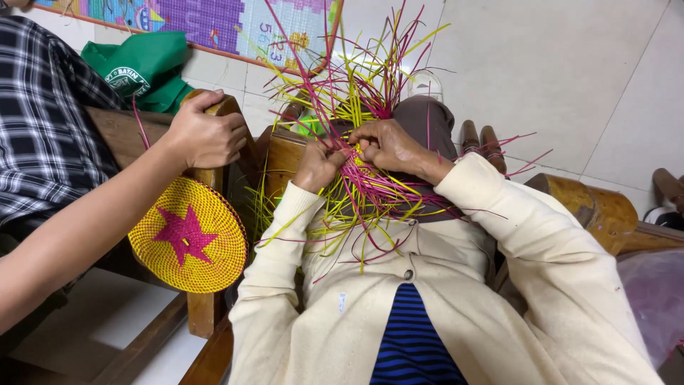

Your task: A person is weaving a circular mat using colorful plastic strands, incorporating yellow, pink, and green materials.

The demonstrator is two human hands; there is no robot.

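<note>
Weaving is what both my hands are busy with: my left hand point(318, 164) and my right hand point(388, 146) are pinched close together on the woven pink and yellow strips point(370, 182) that rest on my lap, fingers narrow and gripping the strands at the working edge. Judging by how things lie, the piece is at an early stage: only a small tight patch shows under my fingers, and most strips fan out loose point(356, 78) above and beside it, unwoven. A finished round mat point(189, 235), yellow with a pink star, hangs at the wooden armrest point(214, 182) on my left, where another person's hand point(206, 135) rests closed on the wood. I see no container here; a green cap point(146, 68) lies on the floor beyond.
</note>
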